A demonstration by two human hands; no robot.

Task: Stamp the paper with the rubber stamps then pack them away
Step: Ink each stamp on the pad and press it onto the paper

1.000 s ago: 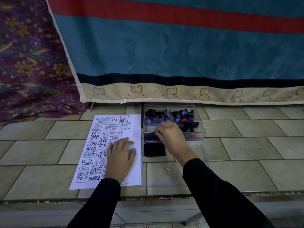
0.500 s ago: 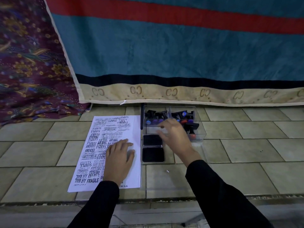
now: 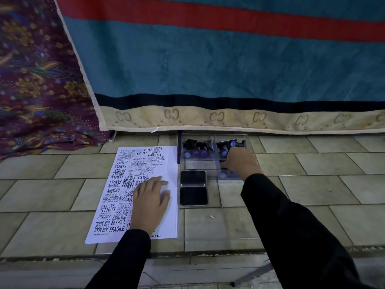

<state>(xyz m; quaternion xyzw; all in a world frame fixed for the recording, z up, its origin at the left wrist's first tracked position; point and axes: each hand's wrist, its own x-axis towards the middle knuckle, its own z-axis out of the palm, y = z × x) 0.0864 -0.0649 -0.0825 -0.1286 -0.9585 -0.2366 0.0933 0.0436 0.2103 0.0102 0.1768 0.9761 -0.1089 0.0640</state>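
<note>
Your flat left hand (image 3: 151, 203) pins the paper (image 3: 169, 163) steady while your right hand (image 3: 239, 162) reaches among the stamps (image 3: 195, 147) in the box (image 3: 214, 135), grip hidden.

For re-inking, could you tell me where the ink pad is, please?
Head view, centre: the ink pad lies open just right of the paper, on the person's side of the clear stamp box.

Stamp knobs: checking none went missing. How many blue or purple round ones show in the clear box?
7 knobs: three in a row on the left of the clear box, two at back right, two at front right beside the right hand. The hand may hide more.
</note>
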